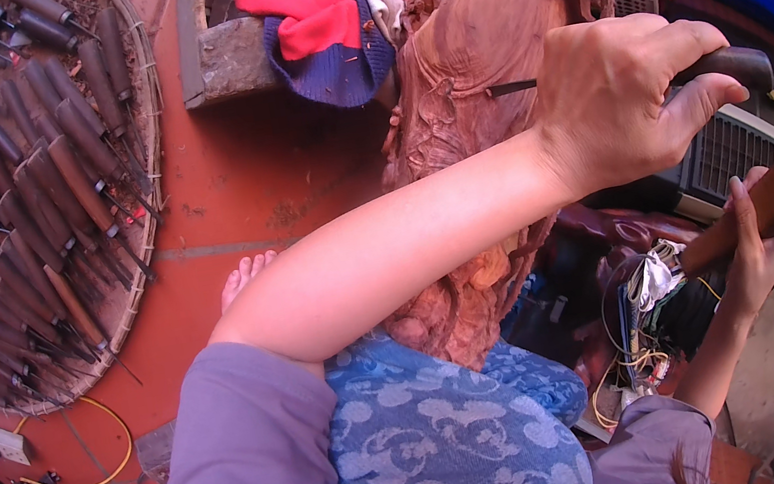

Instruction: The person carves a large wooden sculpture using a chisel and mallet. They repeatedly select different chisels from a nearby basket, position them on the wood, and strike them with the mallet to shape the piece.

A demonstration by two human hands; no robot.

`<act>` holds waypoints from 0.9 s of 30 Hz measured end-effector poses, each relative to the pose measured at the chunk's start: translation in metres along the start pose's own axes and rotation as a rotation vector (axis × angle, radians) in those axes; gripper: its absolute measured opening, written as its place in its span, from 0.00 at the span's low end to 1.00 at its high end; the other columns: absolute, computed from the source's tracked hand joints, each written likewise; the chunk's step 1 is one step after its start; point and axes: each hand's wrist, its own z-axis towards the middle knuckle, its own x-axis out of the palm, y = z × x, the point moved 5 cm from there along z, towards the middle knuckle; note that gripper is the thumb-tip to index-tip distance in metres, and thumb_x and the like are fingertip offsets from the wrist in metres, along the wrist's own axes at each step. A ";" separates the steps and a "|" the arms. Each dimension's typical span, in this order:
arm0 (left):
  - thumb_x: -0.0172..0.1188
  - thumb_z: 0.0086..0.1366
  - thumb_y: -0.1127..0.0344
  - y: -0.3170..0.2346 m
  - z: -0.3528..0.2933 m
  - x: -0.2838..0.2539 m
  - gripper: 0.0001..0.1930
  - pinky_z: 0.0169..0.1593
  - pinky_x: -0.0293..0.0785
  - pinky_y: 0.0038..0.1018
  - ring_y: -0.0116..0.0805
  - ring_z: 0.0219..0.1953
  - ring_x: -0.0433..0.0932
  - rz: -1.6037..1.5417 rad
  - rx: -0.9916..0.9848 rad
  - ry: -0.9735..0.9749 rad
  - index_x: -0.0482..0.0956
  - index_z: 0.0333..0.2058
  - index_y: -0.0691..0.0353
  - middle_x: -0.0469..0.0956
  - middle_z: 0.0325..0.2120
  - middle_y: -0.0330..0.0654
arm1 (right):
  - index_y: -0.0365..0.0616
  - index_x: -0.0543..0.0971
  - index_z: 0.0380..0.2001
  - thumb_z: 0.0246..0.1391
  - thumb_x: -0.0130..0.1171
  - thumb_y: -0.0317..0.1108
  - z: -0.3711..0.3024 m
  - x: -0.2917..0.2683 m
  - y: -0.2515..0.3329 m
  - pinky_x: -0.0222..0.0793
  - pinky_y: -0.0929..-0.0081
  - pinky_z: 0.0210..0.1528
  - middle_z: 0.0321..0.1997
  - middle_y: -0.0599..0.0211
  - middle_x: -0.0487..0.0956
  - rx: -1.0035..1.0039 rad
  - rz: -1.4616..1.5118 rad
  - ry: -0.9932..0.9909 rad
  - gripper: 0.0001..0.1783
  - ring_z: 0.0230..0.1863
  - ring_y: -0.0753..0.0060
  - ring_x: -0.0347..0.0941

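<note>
My left hand [613, 100] reaches across from the left and is closed around the dark handle of a carving chisel [742, 66]. Its thin blade points left, with the tip at the robe-like folds of a reddish-brown wood carving [469, 57]. This carving leans between my legs, and its lower end shows knotty relief below my forearm. On the right, my right hand [758, 249] grips a thick brown wooden mallet [763, 187], whose far end runs into the dark rim of the picture. The mallet is apart from the chisel handle.
At the left, a round woven tray [143, 265] holds many dark-handled chisels. Red and navy cloth [310, 11] hangs over a wooden box [227, 60]. A power strip [1, 441] and yellow cord lie lower left. A grey vented unit [733, 157] and tangled wires [643, 358] are at right.
</note>
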 end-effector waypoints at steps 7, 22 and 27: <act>0.67 0.54 0.50 -0.002 -0.005 -0.004 0.15 0.24 0.71 0.34 0.41 0.22 0.78 -0.033 0.000 0.073 0.81 0.32 0.53 0.76 0.18 0.39 | 0.36 0.71 0.51 0.54 0.63 0.20 -0.006 0.009 0.009 0.66 0.85 0.44 0.39 0.69 0.76 -0.068 0.039 -0.021 0.21 0.36 0.82 0.69; 0.68 0.57 0.53 -0.005 -0.007 -0.013 0.14 0.26 0.73 0.28 0.39 0.24 0.81 -0.037 -0.035 0.176 0.83 0.33 0.57 0.81 0.23 0.40 | 0.37 0.64 0.63 0.53 0.61 0.17 -0.017 0.009 -0.015 0.67 0.84 0.46 0.39 0.70 0.74 -0.060 -0.062 -0.154 0.33 0.36 0.82 0.70; 0.67 0.54 0.48 -0.004 -0.010 -0.013 0.14 0.23 0.69 0.33 0.39 0.21 0.78 -0.053 -0.044 0.111 0.82 0.29 0.52 0.76 0.17 0.39 | 0.37 0.72 0.54 0.54 0.64 0.23 -0.025 0.015 -0.012 0.69 0.82 0.46 0.41 0.65 0.78 -0.165 -0.188 -0.121 0.23 0.39 0.80 0.74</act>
